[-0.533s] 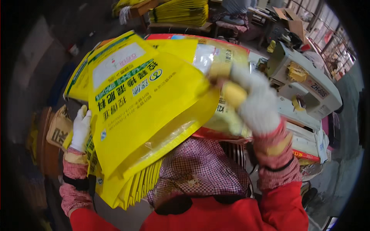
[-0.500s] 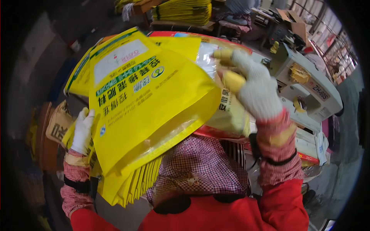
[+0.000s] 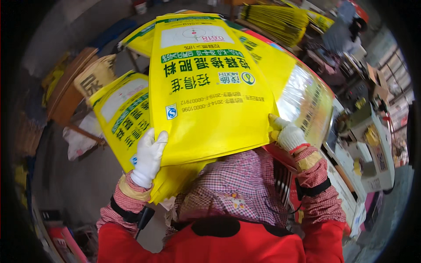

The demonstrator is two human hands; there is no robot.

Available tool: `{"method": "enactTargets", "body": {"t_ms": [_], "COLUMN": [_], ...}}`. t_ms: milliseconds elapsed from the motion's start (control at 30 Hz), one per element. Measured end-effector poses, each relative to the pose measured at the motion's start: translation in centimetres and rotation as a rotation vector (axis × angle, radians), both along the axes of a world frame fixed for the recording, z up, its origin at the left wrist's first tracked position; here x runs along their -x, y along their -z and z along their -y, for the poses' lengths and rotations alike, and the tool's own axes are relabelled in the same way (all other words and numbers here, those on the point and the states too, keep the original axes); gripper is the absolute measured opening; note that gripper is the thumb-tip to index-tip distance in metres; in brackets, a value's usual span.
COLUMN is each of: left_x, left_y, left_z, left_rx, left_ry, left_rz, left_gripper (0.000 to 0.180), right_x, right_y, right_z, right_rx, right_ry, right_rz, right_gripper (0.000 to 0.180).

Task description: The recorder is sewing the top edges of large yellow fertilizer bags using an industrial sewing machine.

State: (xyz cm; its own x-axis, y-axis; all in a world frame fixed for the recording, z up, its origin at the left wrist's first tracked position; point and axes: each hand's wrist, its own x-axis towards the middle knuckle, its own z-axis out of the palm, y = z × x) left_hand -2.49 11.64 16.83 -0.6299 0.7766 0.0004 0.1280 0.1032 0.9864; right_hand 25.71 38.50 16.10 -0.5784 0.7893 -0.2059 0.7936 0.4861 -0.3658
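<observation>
Pale machine (image 3: 380, 151) — brown box (image 3: 379, 83) (cardboard, apparently) beyond.

Kinda dim room tbh, grey floor (image 3: 83, 188), brown wooden furniture (image 3: 66, 101) off to the left, pale daylight coming through a barred window (image 3: 398, 76) far right.

white gloves (image 3: 149, 162), black armbands (image 3: 318, 188) and pink checked sleeves (image 3: 324, 207) go with a red top (image 3: 263, 245).
</observation>
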Motion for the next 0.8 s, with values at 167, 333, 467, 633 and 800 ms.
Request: {"method": "enactTargets", "body": {"t_ms": [167, 333, 467, 633, 800], "left_x": [-1.2, -4.2, -5.0, -3.1, -0.7], "left_y": [0.8, 6.1, 11.1, 12.6, 10.9], "left_z": [7.2, 13.3, 13.6, 11.9, 11.9], "left_rx": [0.117, 0.305, 0.491, 0.494, 0.645], "left_ry": [-0.366, -0.432, -0.47, -0.518, -0.422], "left_rz": [-0.255, -0.196, -0.615, -0.619, -0.616], "left_gripper": [0.019, 0.021, 0.024, 0.028, 0.033], "right_x": [8.0, 15.9, 18.0, 16.5, 13.8], "right_y": [0.1, 3.5, 7.7, 10.0, 8.0], "right_z": [2.5, 6.6, 7.6, 6.4, 6.4], "right_rx": [-0.056, -0.049, 0.003, 0.045, -0.023], "right_ry": [-0.212, -0.367, -0.336, -0.361, -0.314], "right_rz": [0.014, 0.277, 0.423, 0.385, 0.044], "right_gripper": [0.053, 0.041, 0.038, 0.036, 0.045]}}
